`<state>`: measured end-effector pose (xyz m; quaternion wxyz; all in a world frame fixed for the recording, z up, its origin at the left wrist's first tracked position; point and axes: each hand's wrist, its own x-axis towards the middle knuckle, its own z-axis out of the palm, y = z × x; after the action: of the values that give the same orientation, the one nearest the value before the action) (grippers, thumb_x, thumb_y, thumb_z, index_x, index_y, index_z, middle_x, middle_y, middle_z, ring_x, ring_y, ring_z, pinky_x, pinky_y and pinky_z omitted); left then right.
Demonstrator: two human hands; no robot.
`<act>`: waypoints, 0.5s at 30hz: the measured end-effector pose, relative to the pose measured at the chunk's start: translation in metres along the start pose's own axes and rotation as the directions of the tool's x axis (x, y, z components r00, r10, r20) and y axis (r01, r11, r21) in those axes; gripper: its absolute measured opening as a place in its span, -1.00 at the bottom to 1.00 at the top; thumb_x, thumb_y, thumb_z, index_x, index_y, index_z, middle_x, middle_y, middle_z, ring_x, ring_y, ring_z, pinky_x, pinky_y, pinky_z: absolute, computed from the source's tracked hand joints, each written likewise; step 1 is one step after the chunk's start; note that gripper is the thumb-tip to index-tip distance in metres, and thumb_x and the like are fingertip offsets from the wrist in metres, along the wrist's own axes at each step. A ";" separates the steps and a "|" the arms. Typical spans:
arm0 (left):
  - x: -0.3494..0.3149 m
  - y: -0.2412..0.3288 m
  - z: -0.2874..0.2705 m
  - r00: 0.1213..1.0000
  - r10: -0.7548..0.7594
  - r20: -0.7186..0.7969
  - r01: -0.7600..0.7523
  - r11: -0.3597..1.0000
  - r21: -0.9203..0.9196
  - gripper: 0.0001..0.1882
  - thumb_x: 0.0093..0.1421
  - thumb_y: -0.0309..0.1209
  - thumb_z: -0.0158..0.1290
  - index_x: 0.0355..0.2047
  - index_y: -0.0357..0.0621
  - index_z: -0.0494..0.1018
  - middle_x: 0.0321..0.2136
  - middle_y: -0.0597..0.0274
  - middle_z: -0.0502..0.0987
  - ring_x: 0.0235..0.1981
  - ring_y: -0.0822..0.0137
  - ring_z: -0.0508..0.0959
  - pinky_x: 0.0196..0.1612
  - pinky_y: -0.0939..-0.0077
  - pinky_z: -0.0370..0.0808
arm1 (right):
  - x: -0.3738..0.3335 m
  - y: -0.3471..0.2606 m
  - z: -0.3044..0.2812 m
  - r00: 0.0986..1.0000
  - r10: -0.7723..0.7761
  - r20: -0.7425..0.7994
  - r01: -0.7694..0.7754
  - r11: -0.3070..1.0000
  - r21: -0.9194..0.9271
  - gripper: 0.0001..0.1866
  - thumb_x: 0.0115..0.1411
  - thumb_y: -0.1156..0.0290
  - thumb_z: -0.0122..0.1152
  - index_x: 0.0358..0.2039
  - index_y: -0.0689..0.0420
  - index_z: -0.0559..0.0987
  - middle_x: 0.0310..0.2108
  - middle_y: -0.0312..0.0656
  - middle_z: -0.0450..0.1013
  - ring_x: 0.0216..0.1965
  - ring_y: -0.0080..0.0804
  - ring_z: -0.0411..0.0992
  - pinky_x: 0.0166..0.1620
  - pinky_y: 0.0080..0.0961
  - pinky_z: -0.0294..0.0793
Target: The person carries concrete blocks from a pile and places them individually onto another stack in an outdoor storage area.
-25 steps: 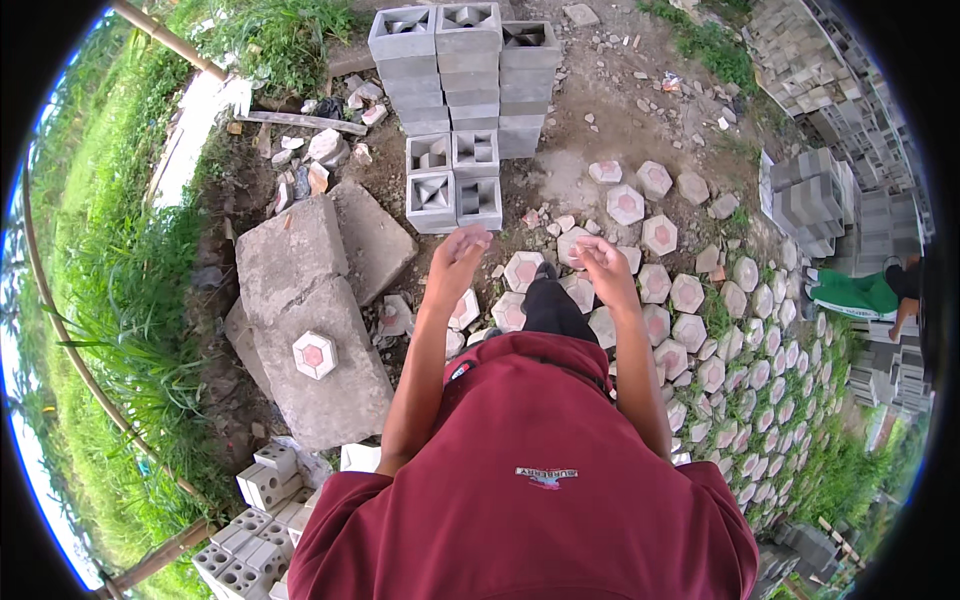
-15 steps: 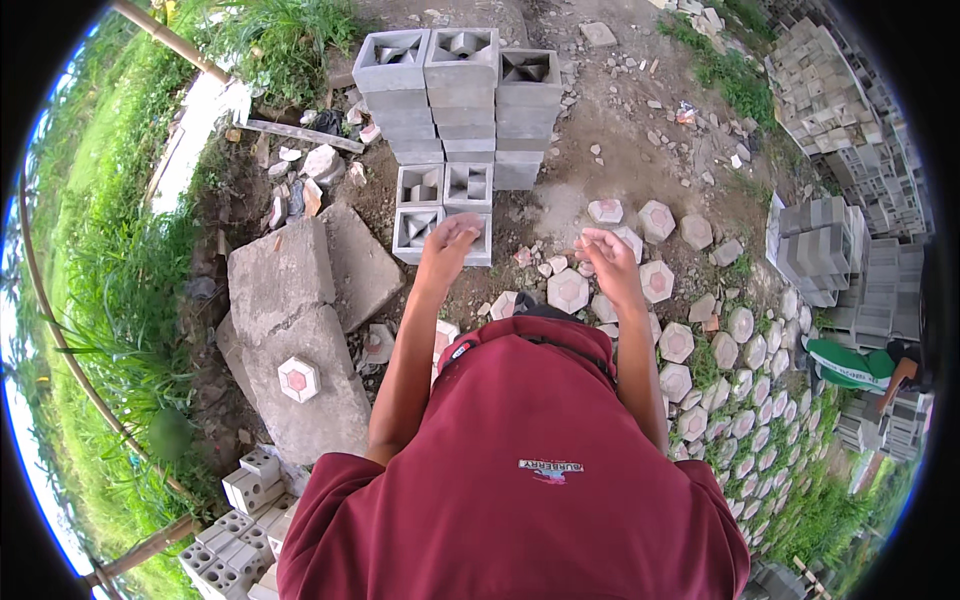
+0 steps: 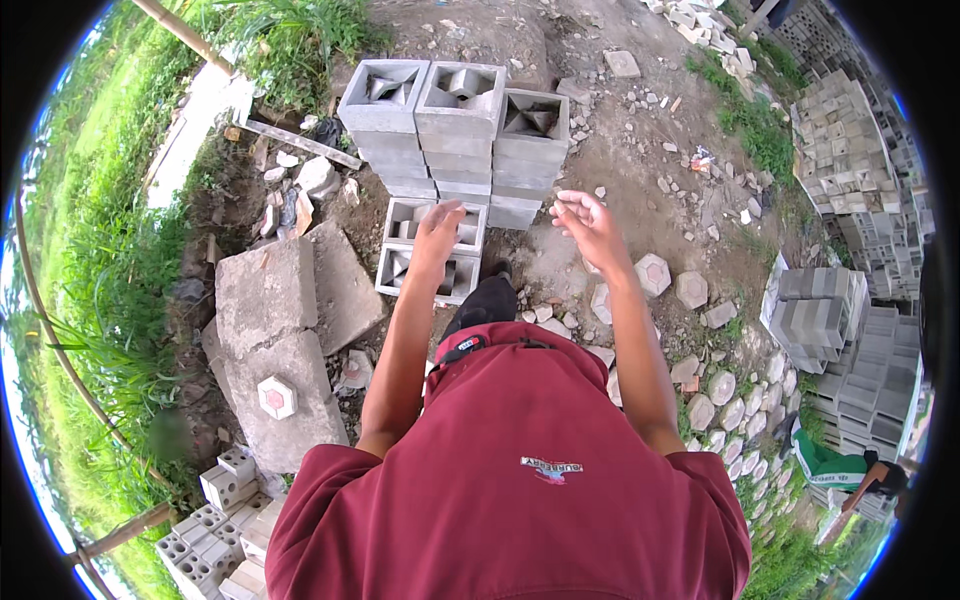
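Nearest is the dark red cloth shirt (image 3: 510, 430) of the person, with a bare forearm reaching forward on either side. The left hand (image 3: 437, 242) is raised, its fingers loosely bent and the thumb apart from them, with nothing between. The right hand (image 3: 593, 235) is raised well apart from it; its fingers curl slightly, with a gap between them and the thumb, and it holds nothing. A dark trouser leg (image 3: 487, 303) shows between the forearms.

Just beyond that leg stands a low stack of square, hollow grey concrete blocks (image 3: 400, 246), partly hidden behind the left hand; whether the hand touches it I cannot tell. To the left, a white hexagonal paver with a pink centre (image 3: 277, 398) lies on a cracked grey concrete slab (image 3: 265, 295). On the right, pale hexagonal pavers (image 3: 652, 274) lie spread over the ground.

Behind the low stack rises a taller stack of similar hollow grey concrete blocks (image 3: 455, 150) in three columns, the right one lower. Farther off to the right are smooth grey blocks (image 3: 815, 310) in a pile and a co-worker in green clothing (image 3: 825, 465).
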<state>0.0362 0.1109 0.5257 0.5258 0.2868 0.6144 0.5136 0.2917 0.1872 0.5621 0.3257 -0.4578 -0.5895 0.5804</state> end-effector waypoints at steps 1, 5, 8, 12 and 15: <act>0.019 0.000 0.003 1.000 -0.008 -0.020 0.007 0.999 -0.054 -0.52 0.22 -0.19 0.04 0.09 -0.15 0.39 0.01 0.16 0.45 0.09 0.27 0.37 0.06 0.26 0.34 | 0.020 0.000 -0.005 1.000 0.003 0.016 -0.003 1.000 -0.020 -0.57 0.29 0.19 0.15 0.04 0.22 0.42 -0.15 -0.17 0.53 -0.19 -0.48 0.50 -0.15 -0.54 0.45; 0.102 0.000 0.012 0.997 -0.043 -0.070 0.029 0.982 -0.187 -0.38 0.20 -0.11 0.06 0.18 -0.18 0.27 0.14 0.00 0.32 0.20 0.14 0.27 0.13 0.08 0.27 | 0.109 0.010 -0.023 0.997 -0.058 0.059 0.057 0.998 0.019 -0.55 0.29 0.18 0.15 0.04 0.23 0.41 -0.16 -0.15 0.53 -0.19 -0.48 0.50 -0.14 -0.53 0.46; 0.169 -0.004 0.015 0.992 -0.095 -0.086 0.061 0.942 -0.329 -0.24 0.18 -0.06 0.08 0.26 -0.21 0.11 0.24 -0.18 0.15 0.29 0.01 0.14 0.18 -0.08 0.20 | 0.181 0.014 -0.029 0.992 -0.074 0.106 0.074 0.997 0.004 -0.55 0.27 0.20 0.18 0.03 0.24 0.40 -0.20 -0.15 0.53 -0.21 -0.48 0.50 -0.15 -0.53 0.47; 0.247 -0.007 0.010 0.953 -0.272 -0.131 0.161 0.824 -0.543 -0.11 0.15 -0.06 0.12 0.34 -0.14 -0.05 0.32 -0.23 -0.04 0.36 -0.02 -0.03 0.21 -0.30 0.08 | 0.277 0.017 -0.025 0.975 -0.114 0.188 0.116 0.993 0.003 -0.54 0.21 0.21 0.26 -0.01 0.27 0.43 -0.27 -0.15 0.54 -0.29 -0.53 0.50 -0.23 -0.57 0.48; 0.273 -0.006 0.027 0.901 -0.394 -0.184 0.191 0.739 -0.646 0.05 0.06 -0.01 0.21 0.37 -0.14 -0.14 0.37 -0.16 -0.25 0.39 -0.06 -0.17 0.15 -0.53 -0.01 | 0.332 0.018 -0.015 0.960 -0.209 0.187 0.254 0.930 -0.265 -0.52 0.19 0.16 0.27 -0.08 0.33 0.46 -0.34 -0.11 0.57 -0.29 -0.48 0.52 -0.17 -0.51 0.50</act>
<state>-0.0145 0.3616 0.4264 0.5621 -0.0848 0.5260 0.6326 0.1862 0.4962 0.4972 0.2753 -0.3806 -0.7407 0.4802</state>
